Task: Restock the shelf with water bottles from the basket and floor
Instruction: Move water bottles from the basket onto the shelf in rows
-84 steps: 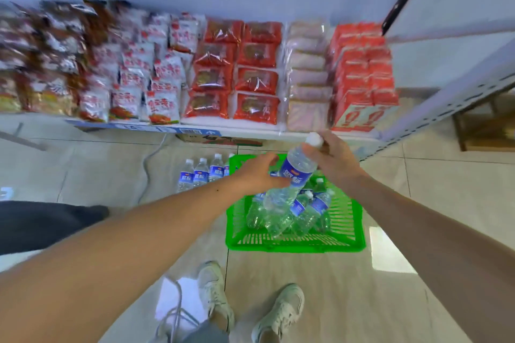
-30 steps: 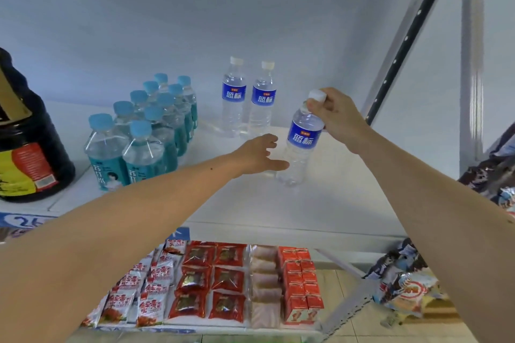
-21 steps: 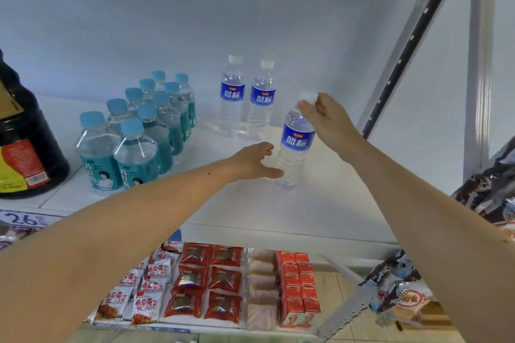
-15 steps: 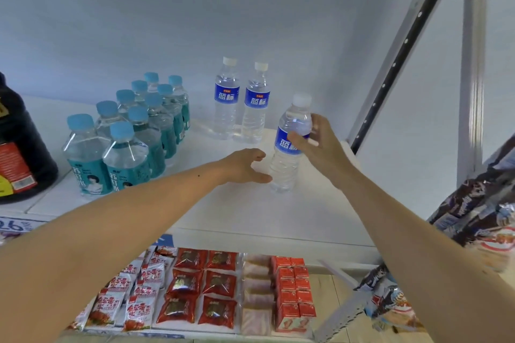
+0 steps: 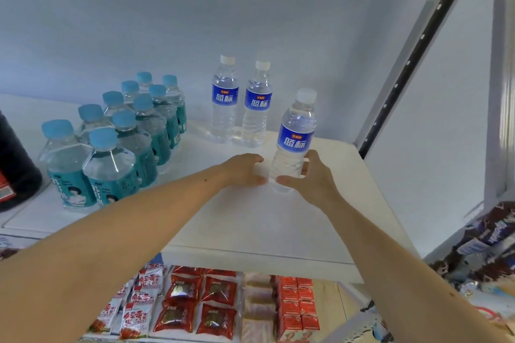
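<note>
A clear water bottle [image 5: 296,133] with a blue label and white cap stands upright on the white shelf [image 5: 250,225], right of centre. My right hand [image 5: 315,181] wraps round its lower part, thumb in front and fingers behind. My left hand [image 5: 242,170] sits just left of the bottle's base with loosely curved fingers, and its thumb tip is by the base. Two matching water bottles [image 5: 224,100] [image 5: 257,106] stand side by side at the back wall. The basket and floor are out of view.
Several teal-labelled bottles with blue caps [image 5: 125,142] fill the shelf's left half, with a dark jug [image 5: 14,170] at the far left. A black slanted post [image 5: 412,56] borders the right. Red snack packs [image 5: 209,306] lie on the shelf below, and bagged snacks [image 5: 487,245] hang at the right.
The bottle came up from the green basket to the shelf and now stands there. My right hand slid from its cap down to its lower body. My left hand stayed by the base.
</note>
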